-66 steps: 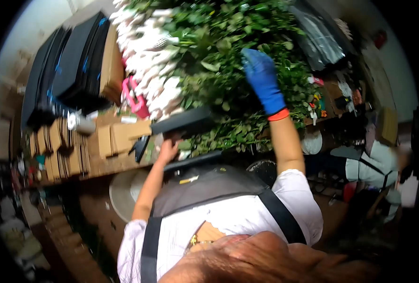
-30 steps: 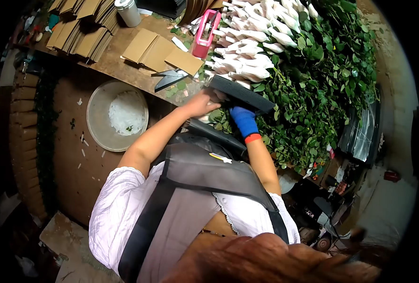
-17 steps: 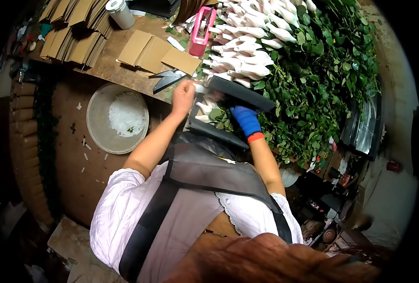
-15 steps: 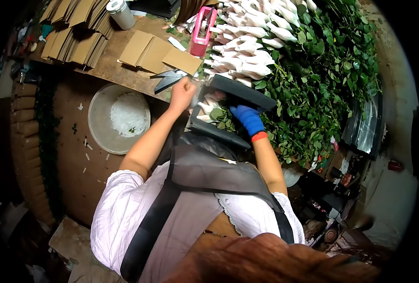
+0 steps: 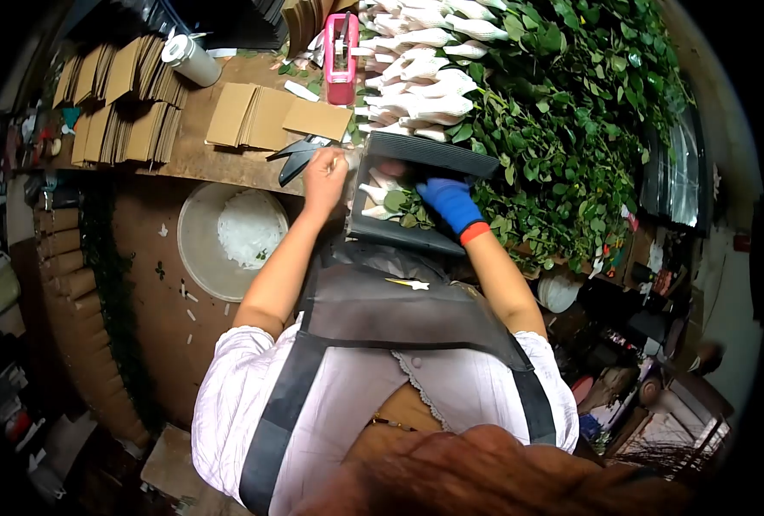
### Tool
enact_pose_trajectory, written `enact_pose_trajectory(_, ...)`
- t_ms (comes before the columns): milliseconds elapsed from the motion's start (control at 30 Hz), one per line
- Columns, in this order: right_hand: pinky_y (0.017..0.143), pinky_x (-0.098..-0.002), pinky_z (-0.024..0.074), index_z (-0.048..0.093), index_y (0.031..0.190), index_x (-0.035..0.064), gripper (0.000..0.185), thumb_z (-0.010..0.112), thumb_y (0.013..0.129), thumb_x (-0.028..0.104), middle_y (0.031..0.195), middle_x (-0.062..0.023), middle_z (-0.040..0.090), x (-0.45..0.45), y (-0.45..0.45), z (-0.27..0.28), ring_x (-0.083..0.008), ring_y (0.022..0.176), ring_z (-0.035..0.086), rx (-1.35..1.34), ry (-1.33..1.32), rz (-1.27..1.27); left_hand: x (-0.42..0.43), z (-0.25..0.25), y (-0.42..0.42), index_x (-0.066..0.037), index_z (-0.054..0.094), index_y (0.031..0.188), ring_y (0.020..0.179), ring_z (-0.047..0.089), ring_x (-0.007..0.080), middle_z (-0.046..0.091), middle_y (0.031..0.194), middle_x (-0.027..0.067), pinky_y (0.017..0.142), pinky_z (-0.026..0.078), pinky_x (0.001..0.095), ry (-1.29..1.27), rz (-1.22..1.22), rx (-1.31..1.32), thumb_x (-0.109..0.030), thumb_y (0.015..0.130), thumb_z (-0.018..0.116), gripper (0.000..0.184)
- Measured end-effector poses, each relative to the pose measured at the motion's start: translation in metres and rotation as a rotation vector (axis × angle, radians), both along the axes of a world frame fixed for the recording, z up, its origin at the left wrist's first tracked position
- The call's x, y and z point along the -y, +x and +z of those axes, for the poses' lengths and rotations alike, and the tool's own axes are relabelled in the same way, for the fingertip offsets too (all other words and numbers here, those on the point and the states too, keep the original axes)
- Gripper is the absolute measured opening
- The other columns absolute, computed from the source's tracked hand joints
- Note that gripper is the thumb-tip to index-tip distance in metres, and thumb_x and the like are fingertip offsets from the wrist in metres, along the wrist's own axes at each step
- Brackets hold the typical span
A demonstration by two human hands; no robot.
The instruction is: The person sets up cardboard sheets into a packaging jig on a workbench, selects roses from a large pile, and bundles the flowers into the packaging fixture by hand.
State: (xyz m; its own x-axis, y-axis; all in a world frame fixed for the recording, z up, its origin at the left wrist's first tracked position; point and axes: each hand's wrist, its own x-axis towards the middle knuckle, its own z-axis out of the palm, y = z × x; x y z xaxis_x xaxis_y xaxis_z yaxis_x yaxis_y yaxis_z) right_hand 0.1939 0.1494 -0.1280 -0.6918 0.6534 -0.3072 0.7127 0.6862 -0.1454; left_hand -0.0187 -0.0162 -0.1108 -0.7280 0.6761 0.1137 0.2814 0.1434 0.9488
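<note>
A dark corrugated wrap (image 5: 433, 155) stands folded up at the table's front edge, with a few white-netted flower heads (image 5: 378, 193) and green leaves between its sides. My left hand (image 5: 326, 176), bare, is closed just left of the wrap; what its fingers pinch, if anything, is too small to name. My right hand (image 5: 451, 202), in a blue glove with an orange cuff, reaches into the wrap over the stems, its fingertips hidden in shadow. Scissors (image 5: 297, 158) with dark handles lie beside my left hand, partly under a cardboard piece (image 5: 317, 119).
Netted flowers (image 5: 433, 95) with leafy stems (image 5: 571, 112) are heaped behind the wrap. A pink tape dispenser (image 5: 341, 64), cardboard stacks (image 5: 128, 133) and a white canister (image 5: 191, 60) stand on the table (image 5: 194, 155). Below is a tub (image 5: 199, 249) of white scraps.
My left hand has left the flowers inside the wrap and closed at its left side. My right hand came down from the leafy heap into the wrap. The view has shifted.
</note>
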Motion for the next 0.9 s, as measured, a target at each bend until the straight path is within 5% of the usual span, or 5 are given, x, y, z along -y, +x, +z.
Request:
enact_pose_trajectory(67, 0.114, -0.0541, 0.0244, 0.040, 0.146, 0.0123, 0.081, 0.062, 0.080, 0.053, 0.151, -0.0197, 0.039, 0.003, -0.007, 0.041, -0.0390, 0.139, 0.035, 0.098, -0.115, 0.056, 0.006, 0.002, -0.011, -0.001, 0.060, 0.084, 0.066, 0.062, 0.0278, 0.063, 0.075, 0.0154, 0.064, 0.049, 0.0356, -0.413, -0.187, 0.062, -0.023, 0.082, 0.064, 0.022)
enact_pose_trajectory(333, 0.111, -0.0603, 0.0277, 0.050, 0.141, 0.0091, 0.074, 0.067, 0.078, 0.043, 0.148, -0.0200, 0.044, 0.020, -0.018, 0.031, -0.0368, 0.136, 0.041, 0.209, -0.105, -0.040, -0.016, -0.003, 0.018, -0.007, 0.064, 0.109, 0.095, 0.065, 0.0429, 0.068, 0.096, 0.0241, 0.082, 0.050, 0.0494, -0.589, -0.458, -0.139, -0.036, 0.086, 0.060, 0.037)
enact_pose_trajectory(567, 0.109, -0.0513, 0.0366, 0.056, 0.135, 0.0056, 0.077, 0.068, 0.076, 0.054, 0.139, -0.0198, 0.054, 0.011, -0.012, 0.045, -0.0345, 0.130, 0.050, 0.182, -0.220, 0.006, 0.030, -0.001, -0.018, 0.001, 0.061, 0.078, 0.065, 0.060, 0.0106, 0.065, 0.067, 0.0058, 0.059, 0.047, 0.0309, -0.196, -0.040, 0.270, -0.020, 0.087, 0.061, 0.023)
enact_pose_trajectory(700, 0.093, -0.0467, 0.0512, 0.065, 0.123, 0.0088, 0.069, 0.072, 0.076, 0.059, 0.121, -0.0188, 0.066, 0.017, -0.029, 0.076, -0.0324, 0.113, 0.064, 0.409, -0.310, 0.042, 0.020, -0.001, 0.002, -0.003, 0.059, 0.095, 0.079, 0.067, 0.0367, 0.066, 0.077, 0.0209, 0.073, 0.051, 0.0428, -0.561, -0.323, 0.103, -0.050, 0.081, 0.072, 0.050)
enact_pose_trajectory(900, 0.087, -0.0477, 0.0532, 0.071, 0.113, 0.0113, 0.052, 0.078, 0.075, 0.046, 0.116, -0.0138, 0.069, 0.028, -0.027, 0.046, -0.0280, 0.108, 0.066, 0.392, -0.093, 0.057, 0.021, -0.007, 0.020, -0.002, 0.065, 0.082, 0.069, 0.066, 0.0272, 0.065, 0.070, 0.0158, 0.067, 0.050, 0.0387, -0.417, -0.385, 0.037, -0.038, 0.092, 0.064, 0.037)
